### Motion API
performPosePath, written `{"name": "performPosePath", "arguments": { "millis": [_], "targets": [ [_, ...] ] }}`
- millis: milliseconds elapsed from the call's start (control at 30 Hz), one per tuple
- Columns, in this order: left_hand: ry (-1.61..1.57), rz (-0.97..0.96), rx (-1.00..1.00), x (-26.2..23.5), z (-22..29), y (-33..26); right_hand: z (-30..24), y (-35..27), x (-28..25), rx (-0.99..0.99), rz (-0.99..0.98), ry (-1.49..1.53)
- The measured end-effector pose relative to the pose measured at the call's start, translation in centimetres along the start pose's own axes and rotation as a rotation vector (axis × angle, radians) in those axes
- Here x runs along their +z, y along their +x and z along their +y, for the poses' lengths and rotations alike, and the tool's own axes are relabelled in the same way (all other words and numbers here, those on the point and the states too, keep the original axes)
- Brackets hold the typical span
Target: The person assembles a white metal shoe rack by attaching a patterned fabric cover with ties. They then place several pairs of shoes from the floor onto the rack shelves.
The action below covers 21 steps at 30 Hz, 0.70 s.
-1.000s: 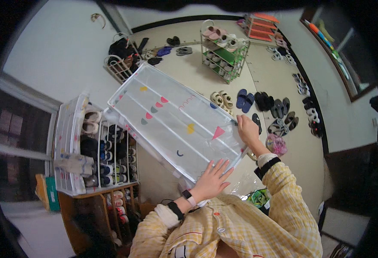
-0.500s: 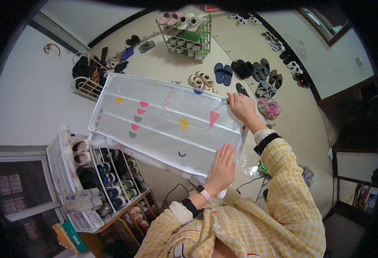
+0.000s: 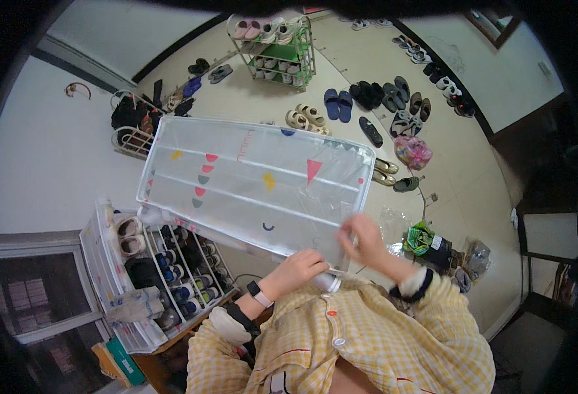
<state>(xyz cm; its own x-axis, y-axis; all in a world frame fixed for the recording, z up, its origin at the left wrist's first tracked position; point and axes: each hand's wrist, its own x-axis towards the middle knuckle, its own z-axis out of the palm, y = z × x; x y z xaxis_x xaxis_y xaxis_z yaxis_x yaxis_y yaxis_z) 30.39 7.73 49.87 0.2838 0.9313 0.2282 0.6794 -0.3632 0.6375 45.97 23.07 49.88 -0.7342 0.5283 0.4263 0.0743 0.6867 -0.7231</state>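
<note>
- Fiddling with the near right corner of the clear printed cover (image 3: 236, 197) seems to be the step in hand. I'd say the next move calls for a light fingertip pinch, since film that thin probably creases easily.
- Left hand (image 3: 302, 269): fingers curled at the near edge, can't tell if they've actually got hold of the film. Half a second ago it was spread flat on top.
- Right hand (image 3: 368, 244): bent fingers, a bit blurry, right by that corner. Can't tell if it's pinching anything. It's come off the far right corner, where it was gripping before.
- The cover sits over a white frame (image 3: 366, 180) stretched out in front of the yellow checked shirt (image 3: 341, 322), long side running left to right.
- To the left, a shoe rack (image 3: 105, 262) full of pairs; to the right, a green bag (image 3: 420, 240) on the floor.
- Further off: pink bag (image 3: 412, 151), blue slippers (image 3: 345, 108), then a green-shelved rack (image 3: 282, 52) with more shoes.
</note>
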Motion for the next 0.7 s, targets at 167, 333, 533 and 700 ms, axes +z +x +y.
{"name": "performPosePath", "arguments": {
  "millis": [167, 333, 533, 700],
  "targets": [
    [0.004, -0.080, 0.076, 0.3, -1.1, 0.0, -3.9, -6.9, 0.2, 0.147, -0.281, -0.070],
    [-0.011, -0.095, 0.195, 0.5, -2.3, -0.4, -4.7, -9.2, 2.5, 0.230, -0.111, -0.151],
    [-0.068, -0.096, 0.222, 0.5, -2.6, -0.4, -5.8, -10.6, 4.1, 0.258, 0.006, -0.262],
    [-0.196, -0.138, 0.102, 0.3, -2.3, 0.0, -6.2, -10.8, 4.6, 0.215, 0.049, -0.367]
  ]
}}
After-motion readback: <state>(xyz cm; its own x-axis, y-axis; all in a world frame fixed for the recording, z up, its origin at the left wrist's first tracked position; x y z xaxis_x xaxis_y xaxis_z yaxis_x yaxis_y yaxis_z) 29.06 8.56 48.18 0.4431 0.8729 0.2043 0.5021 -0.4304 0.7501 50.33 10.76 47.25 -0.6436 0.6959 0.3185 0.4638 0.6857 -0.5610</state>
